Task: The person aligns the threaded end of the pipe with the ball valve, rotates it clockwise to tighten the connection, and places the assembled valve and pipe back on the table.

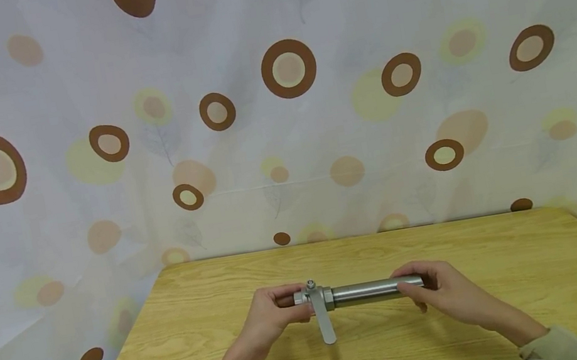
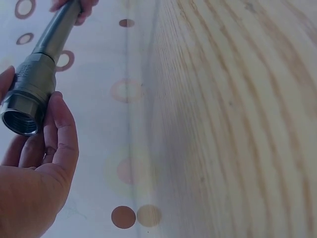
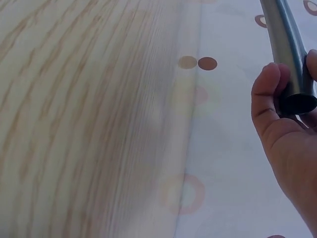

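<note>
A metal ball valve (image 1: 328, 298) with a flat lever handle (image 1: 324, 320) is joined end to end with a steel pipe (image 1: 367, 292). Both are held level above the table, the lever pointing toward me. My left hand (image 1: 266, 320) grips the valve's left end between thumb and fingers. In the left wrist view, the valve's open threaded end (image 2: 22, 119) faces the camera. At the pipe's right end, my right hand (image 1: 447, 293) pinches it with thumb and fingers. The pipe's hollow end (image 3: 298, 104) shows in the right wrist view.
A wood-grain table (image 1: 214, 281) lies beneath the hands. Behind it and along both sides hangs a pale sheet (image 1: 260, 146) patterned with brown and beige ovals. Light sleeves cover both forearms.
</note>
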